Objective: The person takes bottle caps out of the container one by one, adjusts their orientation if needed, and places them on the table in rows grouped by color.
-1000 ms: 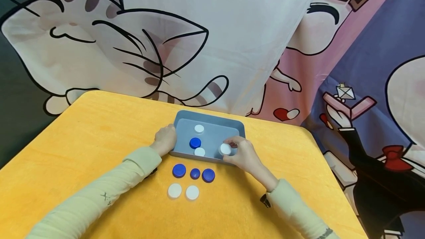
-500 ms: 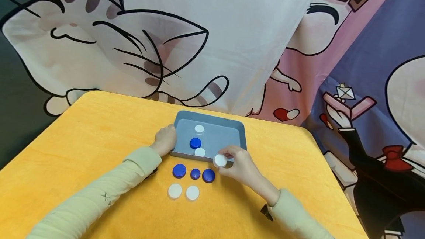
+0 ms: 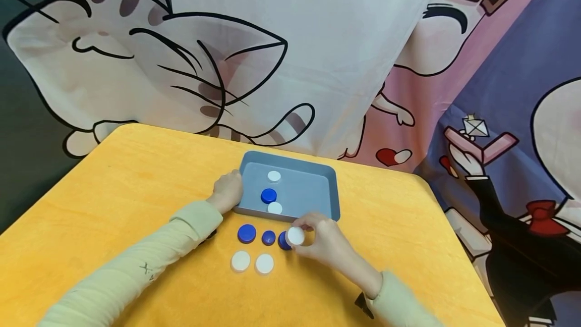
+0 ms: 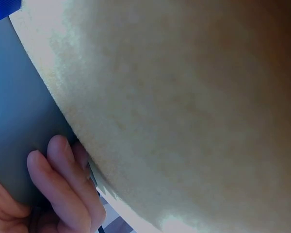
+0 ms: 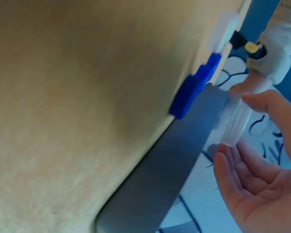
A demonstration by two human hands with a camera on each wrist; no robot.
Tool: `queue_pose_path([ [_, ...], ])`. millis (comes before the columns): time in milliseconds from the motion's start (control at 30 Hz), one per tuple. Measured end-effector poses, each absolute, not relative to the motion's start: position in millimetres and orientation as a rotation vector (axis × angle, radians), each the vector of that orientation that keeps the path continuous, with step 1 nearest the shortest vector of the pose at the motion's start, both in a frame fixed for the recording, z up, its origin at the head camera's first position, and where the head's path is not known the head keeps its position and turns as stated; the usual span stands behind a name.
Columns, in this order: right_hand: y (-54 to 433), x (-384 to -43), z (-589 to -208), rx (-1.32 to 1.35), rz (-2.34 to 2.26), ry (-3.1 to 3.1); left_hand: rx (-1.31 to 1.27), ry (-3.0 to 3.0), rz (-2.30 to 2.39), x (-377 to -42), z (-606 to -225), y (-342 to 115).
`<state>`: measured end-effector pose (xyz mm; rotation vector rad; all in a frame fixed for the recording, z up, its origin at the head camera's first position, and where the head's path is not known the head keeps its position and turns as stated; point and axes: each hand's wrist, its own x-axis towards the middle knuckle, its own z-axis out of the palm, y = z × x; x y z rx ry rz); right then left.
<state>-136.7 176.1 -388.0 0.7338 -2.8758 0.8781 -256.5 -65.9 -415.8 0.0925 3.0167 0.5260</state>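
Note:
My right hand (image 3: 329, 241) pinches a white bottle cap (image 3: 295, 236) between thumb and fingers. In the head view this cap partly covers a blue cap (image 3: 283, 241) in front of the grey tray (image 3: 304, 163). In the right wrist view the held cap (image 5: 237, 121) appears edge-on, above the table. At the tray's left wall, my left hand (image 3: 227, 192) grips the side; its fingers (image 4: 63, 182) show against the grey surface in the left wrist view. Inside the tray lie a blue cap (image 3: 269, 196) and two white caps, one far (image 3: 274, 176) and one near (image 3: 274, 208).
Before the tray, a large blue cap (image 3: 246, 233) and a small blue cap (image 3: 268, 237) line up with the covered one. Two white caps (image 3: 240, 261) lie closer to me on the yellow table (image 3: 150, 175). A cartoon-printed cloth (image 3: 317, 39) hangs behind.
My right hand has carried the white cap out over the tray's front wall, toward me and slightly left, to the row of blue caps. My left hand has stayed at the tray.

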Motion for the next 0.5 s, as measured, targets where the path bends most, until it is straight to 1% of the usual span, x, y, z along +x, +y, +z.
queue_pose_path([
  [200, 171, -125, -383, 0.763, 0.861, -2.928, 0.089, 3.028, 0.519, -258, -416, -65],
  [500, 172, -116, -398, 0.886, 0.874, -2.896, 0.090, 3.035, 0.512, -258, -418, -65],
])
